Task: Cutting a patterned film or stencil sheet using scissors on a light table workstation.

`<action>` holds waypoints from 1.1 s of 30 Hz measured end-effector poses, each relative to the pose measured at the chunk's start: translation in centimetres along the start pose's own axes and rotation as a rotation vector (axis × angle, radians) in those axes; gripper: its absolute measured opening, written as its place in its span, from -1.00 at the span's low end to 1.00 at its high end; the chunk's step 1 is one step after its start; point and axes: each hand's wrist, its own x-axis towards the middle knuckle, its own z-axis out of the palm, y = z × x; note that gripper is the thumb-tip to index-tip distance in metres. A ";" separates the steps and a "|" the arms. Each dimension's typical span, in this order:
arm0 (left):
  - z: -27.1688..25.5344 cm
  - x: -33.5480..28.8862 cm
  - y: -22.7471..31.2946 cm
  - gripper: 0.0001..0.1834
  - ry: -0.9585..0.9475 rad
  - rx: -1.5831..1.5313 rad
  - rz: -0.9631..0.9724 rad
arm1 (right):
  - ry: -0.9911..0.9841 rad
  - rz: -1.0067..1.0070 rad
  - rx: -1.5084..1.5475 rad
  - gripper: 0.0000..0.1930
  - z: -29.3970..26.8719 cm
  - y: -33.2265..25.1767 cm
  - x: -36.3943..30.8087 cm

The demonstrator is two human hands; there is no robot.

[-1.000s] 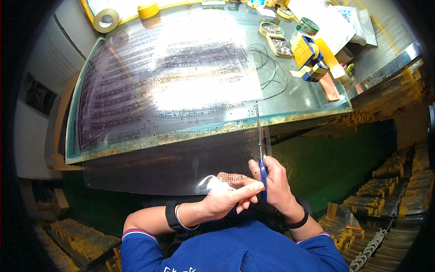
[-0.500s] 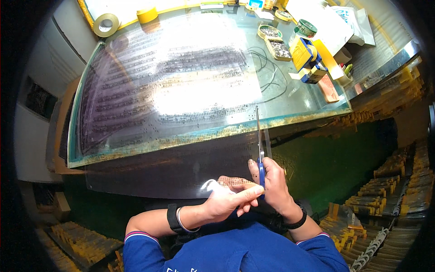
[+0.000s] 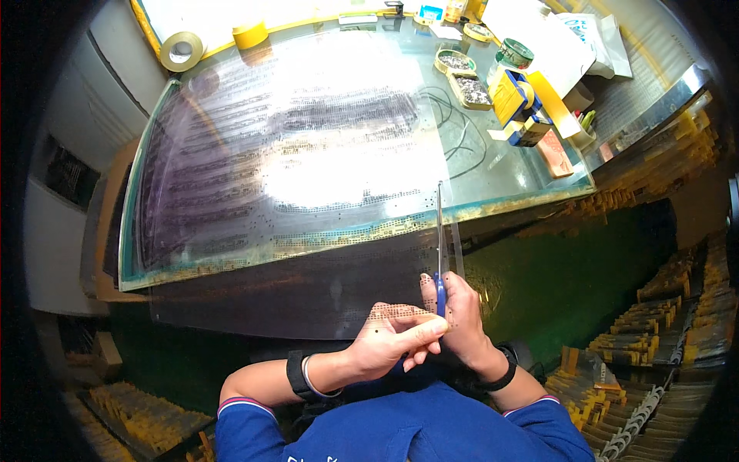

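Note:
A large clear film sheet (image 3: 231, 312) with rows of small dark print lies over the lit glass table and hangs past its near edge. My left hand (image 3: 389, 339) pinches the sheet's near right corner between thumb and fingers; the print shows across those fingers. Blue-handled scissors (image 3: 440, 296) are gripped in my right hand (image 3: 464, 319), just right of the left fingertips. Their long blades point away from me along the sheet's right side, tips over the table's near edge. A narrow clear strip runs beside the blades on the right.
The glass table (image 3: 523, 194) carries a tape dispenser (image 3: 516, 96), a pink block (image 3: 554, 154), small tins (image 3: 469, 90), a green-lidded jar (image 3: 514, 54) and a thin dark cord (image 3: 469, 146). Tape rolls (image 3: 182, 51) stand at the far left. Racks of yellow-tabbed hanging sheets (image 3: 654, 316) flank me.
The view has shifted slightly. The scissor blades look closer together than before. Both hands keep their holds, with only a small shift.

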 end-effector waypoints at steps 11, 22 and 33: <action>-2.4 -3.5 5.0 -0.81 0.048 0.215 0.236 | -0.143 0.253 0.573 -0.80 -4.9 2.0 -3.6; -1.3 -7.9 5.5 -0.82 -0.011 0.463 0.223 | -0.040 -0.212 0.066 -0.71 -2.5 -4.4 8.1; -2.3 -11.1 7.6 -0.82 -0.092 0.498 0.419 | -0.170 -0.717 0.026 -0.71 -5.3 -3.8 10.2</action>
